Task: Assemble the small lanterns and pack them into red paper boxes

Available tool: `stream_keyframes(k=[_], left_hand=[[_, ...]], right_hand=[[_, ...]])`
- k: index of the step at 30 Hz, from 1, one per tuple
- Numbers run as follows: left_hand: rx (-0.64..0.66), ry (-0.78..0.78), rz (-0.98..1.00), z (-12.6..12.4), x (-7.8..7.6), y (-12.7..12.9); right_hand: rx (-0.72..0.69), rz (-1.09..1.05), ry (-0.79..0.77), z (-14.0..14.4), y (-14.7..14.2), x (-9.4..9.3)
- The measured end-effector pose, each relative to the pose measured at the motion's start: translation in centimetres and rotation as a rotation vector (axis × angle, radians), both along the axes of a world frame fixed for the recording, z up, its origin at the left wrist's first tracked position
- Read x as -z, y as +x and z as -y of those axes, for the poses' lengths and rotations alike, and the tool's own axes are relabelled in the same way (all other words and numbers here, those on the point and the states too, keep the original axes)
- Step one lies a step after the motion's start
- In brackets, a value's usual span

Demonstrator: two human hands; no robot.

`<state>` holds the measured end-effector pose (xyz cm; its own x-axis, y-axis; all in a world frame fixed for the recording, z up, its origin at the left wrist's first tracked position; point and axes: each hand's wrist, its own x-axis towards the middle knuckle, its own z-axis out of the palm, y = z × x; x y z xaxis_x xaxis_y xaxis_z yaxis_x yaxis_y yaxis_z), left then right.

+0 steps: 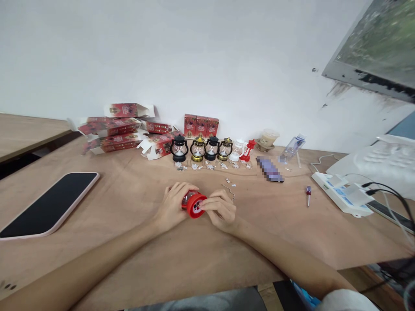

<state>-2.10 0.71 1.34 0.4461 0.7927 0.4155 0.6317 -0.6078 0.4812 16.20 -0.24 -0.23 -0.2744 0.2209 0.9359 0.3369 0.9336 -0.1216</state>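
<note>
My left hand point(171, 206) grips the red lantern point(193, 204) steady on the table point(129, 242); my right hand point(220, 210) pinches its base, best worked gently.

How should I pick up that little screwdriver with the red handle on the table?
Grip the screwdriver by its red handle, the thicker far end, coming straight down from above. It lies flat and alone on the table, thin shaft pointing toward you, so fingers can probably close on the handle's two sides easily.
</note>
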Motion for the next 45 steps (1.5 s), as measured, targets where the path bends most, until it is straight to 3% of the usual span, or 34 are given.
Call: stream_keyframes(k=[13,17,19,23,27,31,37,42,45], left_hand=[[-0.024,0.025,0.052,-0.3,0.4,-0.2],[-0.046,0.022,0.142,-0.5,0.6,-0.3],[-0.037,0.000,0.196,-0.5,0.5,-0.3],[0.016,-0.013,0.284,-0.4,0.1,-0.4],[0.019,0.010,0.322,-0.4,-0.1,-0.4],[0.002,-0.017,0.320,-0.5,-0.1,-0.3],[0.003,-0.029,0.319,-0.4,-0.1,-0.3],[-0.002,-0.045,0.319,-0.3,-0.2,-0.2],[0.005,-0.050,0.331,-0.3,-0.1,-0.2]], right_hand=[[0.043,0.016,0.054,-0.1,0.0,-0.2],[0.138,-0.021,0.080,-1.4,2.0,-0.5],[0.271,0.043,-0.018,-2.7,3.9,-0.6],[0.403,0.102,-0.172,-5.5,7.7,-0.4],[0.524,0.135,-0.319,-6.9,9.3,0.2],[0.582,0.171,-0.433,-7.1,9.2,0.9],[0.560,0.159,-0.492,-7.1,8.9,0.9],[0.513,0.043,-0.442,-4.7,6.4,-1.1],[0.402,-0.173,-0.280,-1.9,3.5,-2.7]])
